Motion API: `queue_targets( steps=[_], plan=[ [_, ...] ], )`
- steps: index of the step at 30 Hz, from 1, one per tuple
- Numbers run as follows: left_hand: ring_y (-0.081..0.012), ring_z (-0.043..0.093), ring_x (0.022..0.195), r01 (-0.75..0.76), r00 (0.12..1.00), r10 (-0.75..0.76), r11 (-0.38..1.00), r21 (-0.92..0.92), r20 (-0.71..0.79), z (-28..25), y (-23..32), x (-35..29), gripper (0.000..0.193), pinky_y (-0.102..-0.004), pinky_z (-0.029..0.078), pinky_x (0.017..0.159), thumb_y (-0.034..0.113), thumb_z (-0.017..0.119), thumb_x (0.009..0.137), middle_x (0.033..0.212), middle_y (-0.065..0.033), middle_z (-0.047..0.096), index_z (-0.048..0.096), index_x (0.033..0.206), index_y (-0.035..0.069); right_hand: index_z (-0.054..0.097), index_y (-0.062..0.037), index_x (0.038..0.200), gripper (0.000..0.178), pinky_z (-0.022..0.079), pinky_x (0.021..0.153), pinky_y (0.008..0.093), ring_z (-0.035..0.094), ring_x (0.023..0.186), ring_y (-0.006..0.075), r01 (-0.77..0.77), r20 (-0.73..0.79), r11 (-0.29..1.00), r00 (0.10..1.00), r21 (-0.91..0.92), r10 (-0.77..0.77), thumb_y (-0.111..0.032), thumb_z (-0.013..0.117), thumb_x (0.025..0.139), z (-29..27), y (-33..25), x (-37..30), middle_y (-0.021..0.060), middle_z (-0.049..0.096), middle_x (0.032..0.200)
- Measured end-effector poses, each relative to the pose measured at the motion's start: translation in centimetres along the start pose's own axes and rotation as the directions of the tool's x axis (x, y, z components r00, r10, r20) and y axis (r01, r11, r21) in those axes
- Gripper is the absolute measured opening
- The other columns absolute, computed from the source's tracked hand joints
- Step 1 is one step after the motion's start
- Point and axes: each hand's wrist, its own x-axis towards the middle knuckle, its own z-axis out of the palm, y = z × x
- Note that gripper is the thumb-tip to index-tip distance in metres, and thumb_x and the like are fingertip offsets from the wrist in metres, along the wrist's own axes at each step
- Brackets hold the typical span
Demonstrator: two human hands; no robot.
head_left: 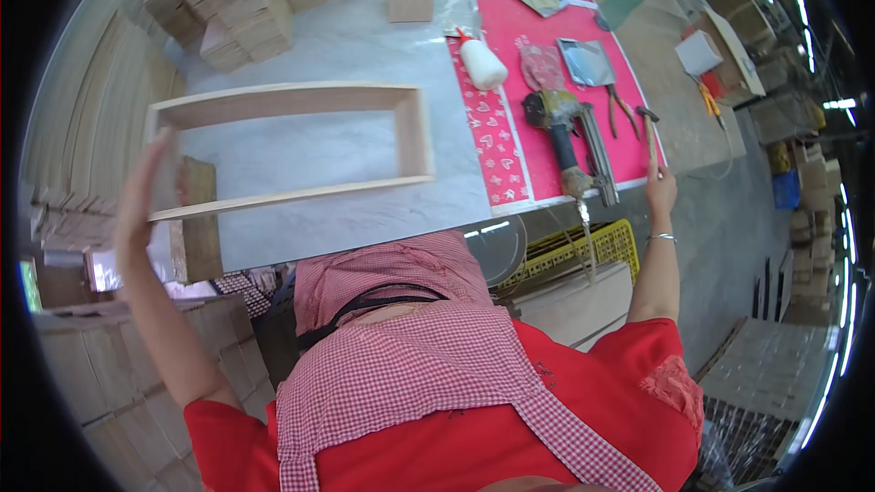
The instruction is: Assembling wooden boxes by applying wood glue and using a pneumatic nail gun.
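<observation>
A rectangular wooden frame [415, 132], pale and open in the middle, sits on the table in front of me. My left hand [146, 187] lies along the frame's left end, its fingers stretched out and slightly blurred. A wooden block [199, 251] stands at the table's front edge by the frame's near left corner. At the right edge of the table my right hand [662, 191] is closed around the handle of a hammer [651, 137], whose dark head points away from me. A nail gun [565, 141] rests on the pink cloth, left of the hammer.
On the pink cloth [510, 27] are a white glue bottle [482, 64], pliers [623, 111], a foil packet [586, 62] and a blue-capped bottle [627, 0]. Stacked wood blocks [241, 9] and boards [96, 100] stand left. An air hose [588, 237] hangs near a yellow crate [620, 241].
</observation>
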Motion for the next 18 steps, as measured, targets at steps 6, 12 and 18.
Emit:
queue_targets(
  steps=[6, 12, 18],
  plan=[
    [-0.0202, 0.064, 0.082, 0.173, 0.985, -0.175, 0.973, -0.154, 0.0, 7.5, -6.5, -0.3, 0.064, -0.0364, 0.052, 0.069, 0.058, 0.061, 0.089, 0.094, -0.0097, 0.06, 0.058, 0.12, 0.002, 0.063, 0.0013, 0.117, 0.044, 0.05, 0.083, 0.0451, 0.064, 0.095, 0.0393, 0.452, -0.086, 0.887, 0.884, -0.092, -0.46, -0.033, 0.068, 0.09, 1.5, -9.8, 3.5, 0.0229, 0.065, 0.102],
    [-0.0281, 0.06, 0.101, -0.146, 0.963, 0.205, 0.943, 0.3, -0.177, 10.1, -8.7, -0.5, 0.053, -0.0394, 0.044, 0.092, 0.047, 0.061, 0.093, 0.101, -0.0145, 0.064, 0.061, 0.114, -0.002, 0.062, 0.0017, 0.117, 0.052, 0.051, 0.081, 0.0432, 0.067, 0.096, 0.0369, 0.762, -0.049, 0.616, 0.636, 0.198, -0.77, -0.038, 0.071, 0.086, 6.8, -30.0, -4.4, 0.0241, 0.067, 0.103],
    [-0.0331, 0.055, 0.089, -0.439, 0.677, 0.664, 0.71, 0.55, -0.317, 12.5, -8.2, -6.1, 0.021, -0.0416, 0.042, 0.08, 0.023, 0.064, 0.092, 0.089, -0.0143, 0.06, 0.06, 0.093, 0.003, 0.058, 0.0043, 0.121, 0.07, 0.051, 0.086, 0.0468, 0.064, 0.098, 0.0423, 0.594, 0.138, 0.79, 0.779, 0.155, -0.612, -0.048, 0.076, 0.078, 11.9, -34.6, -7.2, 0.029, 0.065, 0.103]
  ],
)
